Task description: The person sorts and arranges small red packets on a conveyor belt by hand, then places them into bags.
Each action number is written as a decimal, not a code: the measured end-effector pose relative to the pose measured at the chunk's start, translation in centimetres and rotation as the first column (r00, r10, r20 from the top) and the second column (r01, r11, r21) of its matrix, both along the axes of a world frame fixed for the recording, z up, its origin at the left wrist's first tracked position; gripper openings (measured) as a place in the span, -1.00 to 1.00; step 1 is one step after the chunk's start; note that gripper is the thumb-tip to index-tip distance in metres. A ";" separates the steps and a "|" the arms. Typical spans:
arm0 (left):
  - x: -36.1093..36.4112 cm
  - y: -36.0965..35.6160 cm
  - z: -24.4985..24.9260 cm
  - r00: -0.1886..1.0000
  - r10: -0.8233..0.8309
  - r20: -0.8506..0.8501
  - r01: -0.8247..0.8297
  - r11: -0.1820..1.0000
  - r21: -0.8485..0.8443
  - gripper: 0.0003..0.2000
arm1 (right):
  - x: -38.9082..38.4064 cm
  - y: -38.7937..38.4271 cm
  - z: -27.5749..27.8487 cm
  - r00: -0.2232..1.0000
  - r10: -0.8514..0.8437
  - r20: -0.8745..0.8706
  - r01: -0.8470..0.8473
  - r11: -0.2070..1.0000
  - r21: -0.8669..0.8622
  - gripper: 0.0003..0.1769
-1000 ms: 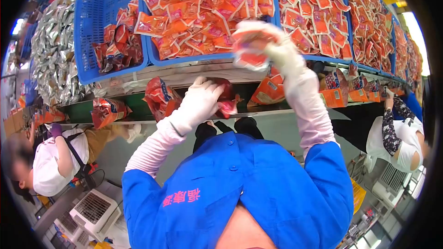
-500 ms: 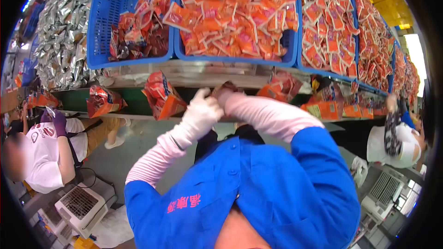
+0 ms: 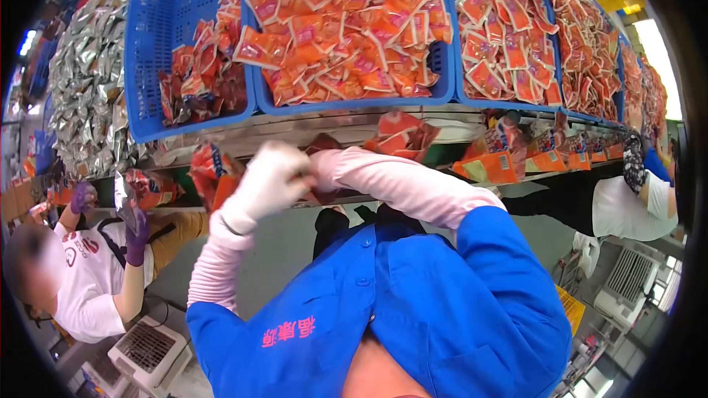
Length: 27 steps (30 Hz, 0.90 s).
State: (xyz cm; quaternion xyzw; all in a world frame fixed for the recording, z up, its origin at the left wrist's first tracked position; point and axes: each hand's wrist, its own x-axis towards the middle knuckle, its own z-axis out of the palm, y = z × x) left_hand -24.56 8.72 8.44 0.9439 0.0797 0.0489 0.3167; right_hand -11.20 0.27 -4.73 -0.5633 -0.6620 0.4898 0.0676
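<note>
At the far left, silver packets (image 3: pixel 88 77) lie in a high heap, and below them a co-worker's purple-gloved hand (image 3: pixel 137 230) holds a silver packet (image 3: pixel 124 195) upright beside a red bag (image 3: pixel 153 189) on the belt (image 3: pixel 189 196). Next comes the left crate (image 3: pixel 151 48), blue and slatted, with dark red pouches (image 3: pixel 210 77) piled in its right part. Another red bag (image 3: pixel 210 169) stands on the belt just left of the wearer's left hand (image 3: pixel 271 180), which is white-gloved, blurred and curled at the fingers; whether it grips anything cannot be told. Right beside it, the right hand (image 3: pixel 321 169) is mostly hidden at the dark red bag (image 3: pixel 323 142), its hold likewise impossible to tell; that bag is at the belt, below the middle crate (image 3: pixel 361 105). This crate is heaped with orange packets (image 3: pixel 339 33), some rising above its rim. Right of the hands, an orange-red bag (image 3: pixel 402 136) sits on the belt, then more upright bags (image 3: pixel 490 158) in a row. Above these, the next crate (image 3: pixel 509 106) is full of orange-red packets (image 3: pixel 509 37), and further packet-filled crates run to the right, near a co-worker's patterned sleeve (image 3: pixel 633 163).
</note>
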 end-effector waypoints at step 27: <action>8.6 -2.5 -3.5 0.516 -0.277 -0.810 0.253 0.954 -0.164 -0.74 | 6.9 -9.5 10.0 0.981 -0.047 0.190 -0.080 0.791 0.606 -0.80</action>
